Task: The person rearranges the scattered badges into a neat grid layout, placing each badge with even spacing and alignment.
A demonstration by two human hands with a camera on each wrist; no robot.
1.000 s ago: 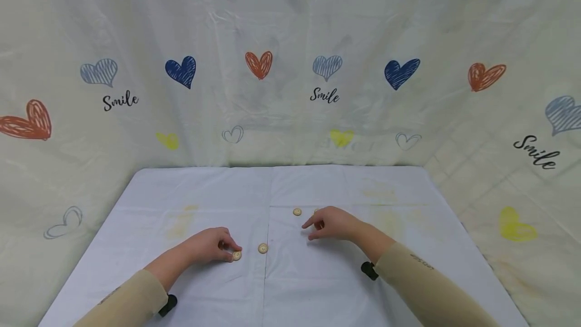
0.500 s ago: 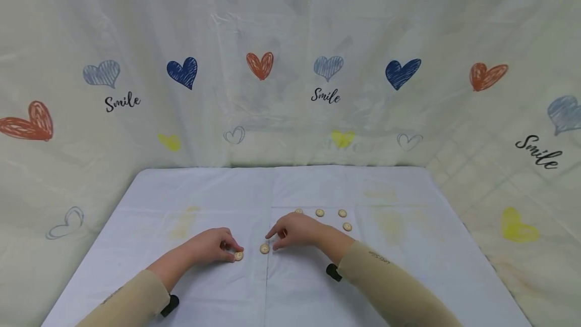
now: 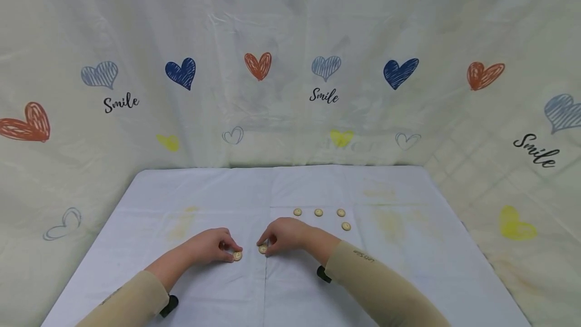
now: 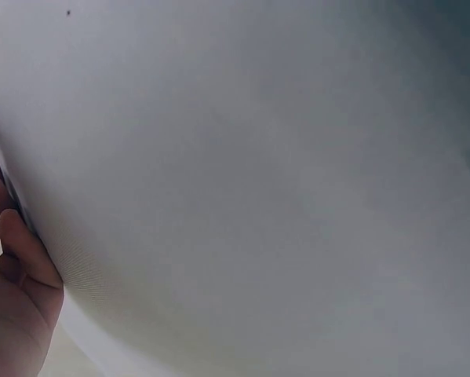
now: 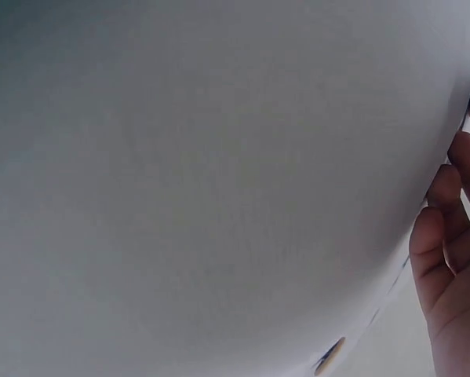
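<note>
My left hand (image 3: 208, 246) pinches a round wooden button (image 3: 237, 256) by its edge on the white tablecloth, thumb and forefinger around it. Just to the right, my right hand (image 3: 288, 235) has thumb and forefinger at opposite sides of a second wooden button (image 3: 263, 249), gripping it at the cloth. A short gap separates the two buttons. In the left wrist view only part of the left hand (image 4: 19, 290) shows, at the left edge. The right wrist view catches the curled fingers of the right hand (image 5: 454, 259) at its right edge.
Beyond the right hand, three buttons lie in a row: a left one (image 3: 297, 212), a middle one (image 3: 318, 212) and a right one (image 3: 341, 212). Another button (image 3: 346, 226) lies just nearer than the right one. A heart-printed curtain (image 3: 290, 115) hangs behind the table (image 3: 218, 191).
My right hand has moved left from beside the row of buttons to the button near the middle and taken hold of it. The left hand has stayed on its button.
</note>
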